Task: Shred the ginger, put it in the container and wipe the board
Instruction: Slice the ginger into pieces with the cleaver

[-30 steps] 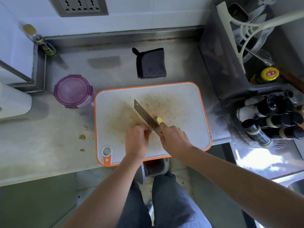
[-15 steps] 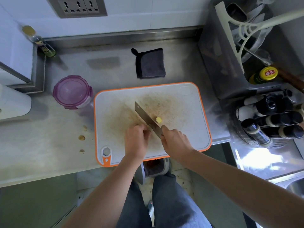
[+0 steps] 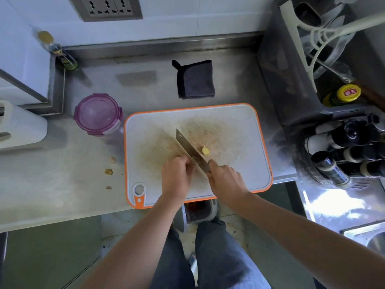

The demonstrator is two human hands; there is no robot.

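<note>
1. Centrally on the board (image 3: 239, 163), right hand (image 3: 226, 180) grips the knife (image 3: 188, 148), ginger slice (image 3: 205, 150) beside its blade
2. Left hand (image 3: 177, 176) curls at the blade, grasp hidden
3. Container (image 3: 98, 113) sits left of the board

Entry: one person, as seen from our own head camera.

- Hands: two, the left hand (image 3: 177, 174) and the right hand (image 3: 226, 180), both bare.
- Forearms: two, the left forearm (image 3: 135, 243) and the right forearm (image 3: 302, 232). We record them as uncovered along all the length that shows, down to the lower edge of the view.
- Trousers (image 3: 218, 257): one pair, blue-grey, of a denim-like cloth, loose in the leg, with soft folds. We see both legs.
</note>
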